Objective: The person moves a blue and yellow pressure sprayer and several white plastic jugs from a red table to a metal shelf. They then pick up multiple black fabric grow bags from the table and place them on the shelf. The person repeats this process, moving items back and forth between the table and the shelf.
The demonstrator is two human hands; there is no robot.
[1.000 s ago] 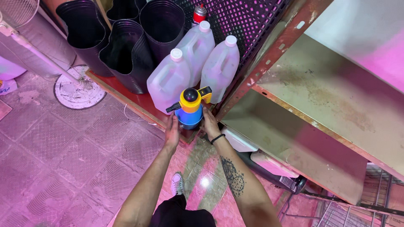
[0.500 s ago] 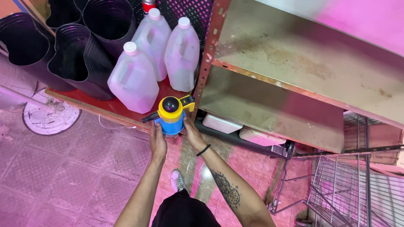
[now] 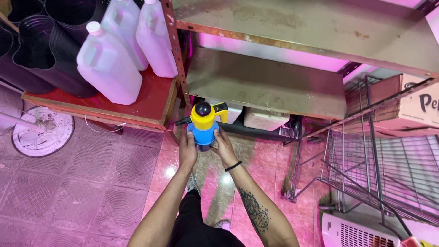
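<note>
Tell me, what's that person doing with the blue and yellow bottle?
The person holds a sprayer between both hands: the left hand on one side, the right hand on the other. It is up in the air in front of a rusty shelf. White jugs and black pots stand on a red shelf to the left.

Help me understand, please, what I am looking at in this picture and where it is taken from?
The picture comes from a camera worn on a person's head, looking down, so the two bare arms are the wearer's own. The left hand and right hand together hold a pump sprayer with a blue tank and yellow top, out in front of a metal rack. To the left, a red shelf carries white plastic jugs and black pots. A wire rack stands at the right, over a pink tiled floor.
</note>
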